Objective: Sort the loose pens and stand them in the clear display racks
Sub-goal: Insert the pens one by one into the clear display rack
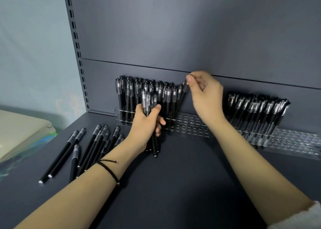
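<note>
R hand (206, 96) fingers (189, 78) pinched on cap end of slim black capped pen (180, 98), long axis tilted, tip down-left at clear perforated acrylic rack (191, 122) beside filled rows; L hand (147, 122) clamped round upright bundle of black pens (147, 102), just in front.

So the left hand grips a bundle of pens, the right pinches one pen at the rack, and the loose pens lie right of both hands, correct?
Not quite. The head view shows the loose pens lying left of both hands, on the shelf. The rest holds: the left hand grips a bundle of pens and the right hand pinches one pen at the rack.
</note>
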{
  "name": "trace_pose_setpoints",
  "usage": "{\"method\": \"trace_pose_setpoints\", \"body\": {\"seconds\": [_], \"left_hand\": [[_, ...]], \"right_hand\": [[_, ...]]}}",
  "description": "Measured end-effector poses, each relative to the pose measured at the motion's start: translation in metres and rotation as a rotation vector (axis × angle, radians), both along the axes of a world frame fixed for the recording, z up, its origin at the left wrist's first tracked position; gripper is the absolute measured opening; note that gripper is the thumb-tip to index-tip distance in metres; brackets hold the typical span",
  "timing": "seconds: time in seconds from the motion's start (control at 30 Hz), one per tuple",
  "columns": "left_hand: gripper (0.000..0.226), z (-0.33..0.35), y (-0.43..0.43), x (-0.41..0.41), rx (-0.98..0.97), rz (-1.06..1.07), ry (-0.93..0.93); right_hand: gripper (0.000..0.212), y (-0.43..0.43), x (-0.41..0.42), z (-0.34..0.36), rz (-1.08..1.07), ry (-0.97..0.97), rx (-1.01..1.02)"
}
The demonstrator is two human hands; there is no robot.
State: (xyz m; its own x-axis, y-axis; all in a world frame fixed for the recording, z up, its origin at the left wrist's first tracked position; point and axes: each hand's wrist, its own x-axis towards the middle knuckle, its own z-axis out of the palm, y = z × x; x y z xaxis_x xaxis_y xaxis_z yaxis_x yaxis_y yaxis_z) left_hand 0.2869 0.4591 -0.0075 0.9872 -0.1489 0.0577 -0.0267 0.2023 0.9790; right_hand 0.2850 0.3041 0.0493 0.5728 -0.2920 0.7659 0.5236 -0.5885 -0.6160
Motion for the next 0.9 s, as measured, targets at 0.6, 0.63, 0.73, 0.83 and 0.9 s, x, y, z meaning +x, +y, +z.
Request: {"method": "trace_pose_setpoints", "body": {"seconds": [0.6, 0.63, 0.73, 0.83, 0.9], "left_hand": [[0.022, 0.006, 0.003, -0.009, -0.25, -0.179, 0.027], [0.023, 0.007, 0.003, -0.009, -0.257, -0.191, 0.028], [0.025, 0.007, 0.004, -0.01, -0.271, -0.202, 0.023], [0.028, 0.008, 0.004, -0.009, -0.27, -0.212, -0.003], [0.029, 0.008, 0.005, -0.009, -0.27, -0.238, -0.01]], "right_hand": [[0.018, 0.001, -0.006, 0.002, 0.143, 0.318, -0.202], [0.018, 0.002, -0.009, 0.004, 0.217, 0.357, -0.193], [0.012, 0.003, -0.014, 0.01, 0.378, 0.428, -0.147], [0.012, 0.002, -0.014, 0.009, 0.477, 0.473, -0.135], [0.016, 0.004, -0.014, 0.009, 0.492, 0.472, -0.08]]}}
